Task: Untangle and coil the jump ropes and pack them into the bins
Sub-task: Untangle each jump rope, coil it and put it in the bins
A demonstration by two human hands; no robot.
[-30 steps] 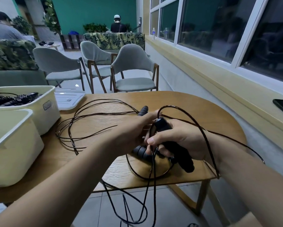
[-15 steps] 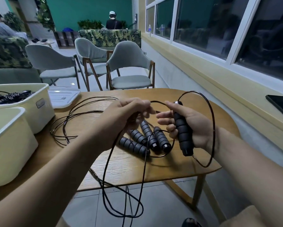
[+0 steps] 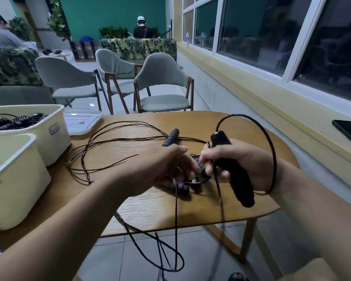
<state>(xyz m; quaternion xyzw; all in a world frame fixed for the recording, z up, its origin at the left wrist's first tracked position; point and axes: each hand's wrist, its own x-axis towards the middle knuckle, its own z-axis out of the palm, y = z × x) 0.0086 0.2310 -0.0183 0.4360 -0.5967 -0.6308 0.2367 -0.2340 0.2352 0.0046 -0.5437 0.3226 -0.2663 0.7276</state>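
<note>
My right hand grips a black jump-rope handle upright, and its thin black cord arcs over my wrist in a loop. My left hand is curled over more ribbed black handles lying on the wooden table, and a cord hangs down from its fingers past the table edge. Another ribbed handle sticks out behind my left hand. Tangled brownish cords spread over the table to the left. Two cream bins stand at the left: the near bin, and the far bin holding coiled ropes.
A white lid lies behind the far bin. Grey chairs stand beyond the table. A dark phone rests on the window ledge at right. Cord loops dangle toward the tiled floor under the table edge.
My hands dropped back toward the table. The right hand tilted its handle upright and closed its fingers on it; the left hand lowered onto the lying handles, covering them.
</note>
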